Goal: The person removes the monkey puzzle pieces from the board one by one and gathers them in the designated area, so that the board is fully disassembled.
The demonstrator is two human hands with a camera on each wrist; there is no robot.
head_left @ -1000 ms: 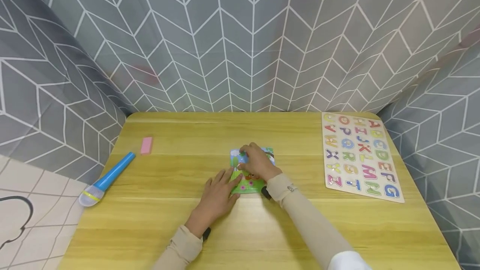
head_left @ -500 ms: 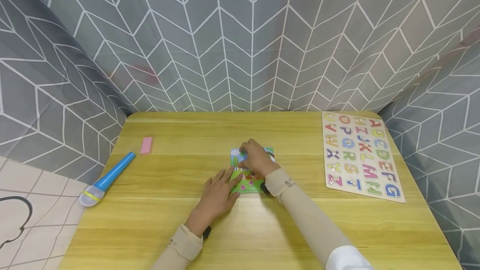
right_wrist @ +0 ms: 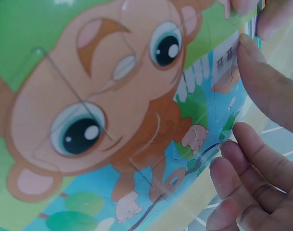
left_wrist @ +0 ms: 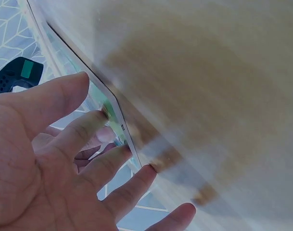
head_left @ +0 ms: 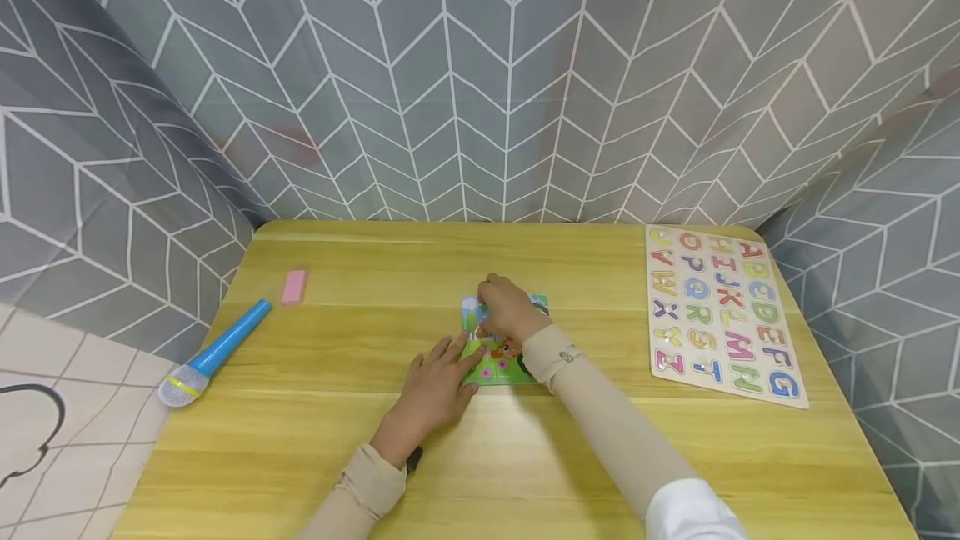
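A small jigsaw puzzle (head_left: 495,371) lies flat on the wooden table, its picture a brown monkey on green and blue. My left hand (head_left: 435,386) rests beside it, fingers spread, with fingertips touching its left edge. From the left wrist view, the same hand (left_wrist: 50,163) has slightly bent fingers along the thin board's rim. My right hand (head_left: 513,312) is over the puzzle's upper part and hides some of it. In the right wrist view, its thumb and bent fingers (right_wrist: 228,178) touch the picture near the border, set apart, with no loose piece visible between them. Seams cross the monkey (right_wrist: 160,115).
A blue toy microphone (head_left: 217,352) and a pink block (head_left: 294,287) lie on the left side of the table (head_left: 375,273). An alphabet board (head_left: 723,315) with coloured letters lies at the right. Patterned grey curtains (head_left: 480,82) surround the table's back and sides.
My right hand has shifted slightly up and left over the puzzle, uncovering more of the monkey's face. The left hand has stayed almost still at the puzzle's left edge.
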